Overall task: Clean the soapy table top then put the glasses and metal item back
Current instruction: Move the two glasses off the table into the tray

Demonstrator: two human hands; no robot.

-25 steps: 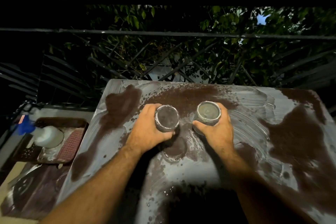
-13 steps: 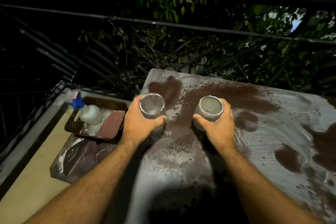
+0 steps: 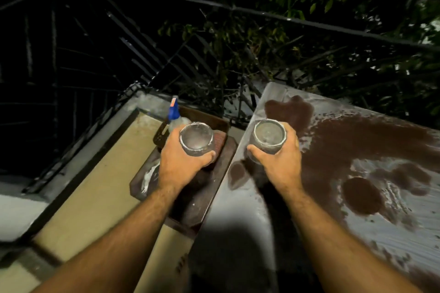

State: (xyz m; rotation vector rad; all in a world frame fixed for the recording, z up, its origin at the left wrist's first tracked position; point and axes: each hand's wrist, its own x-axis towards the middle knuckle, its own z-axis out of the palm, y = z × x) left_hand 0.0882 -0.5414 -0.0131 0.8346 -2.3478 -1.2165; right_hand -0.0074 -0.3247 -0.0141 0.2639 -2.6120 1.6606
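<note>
Clear glasses (image 3: 196, 138); wet, soap-streaked table top (image 3: 381, 233)

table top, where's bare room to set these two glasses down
The table is bare right of the right hand, across soap film and brown wet patches out to its far edge. The tan ledge left of the tray is also free. The tray below the left hand is crowded: spray bottle, red cloth.
</note>
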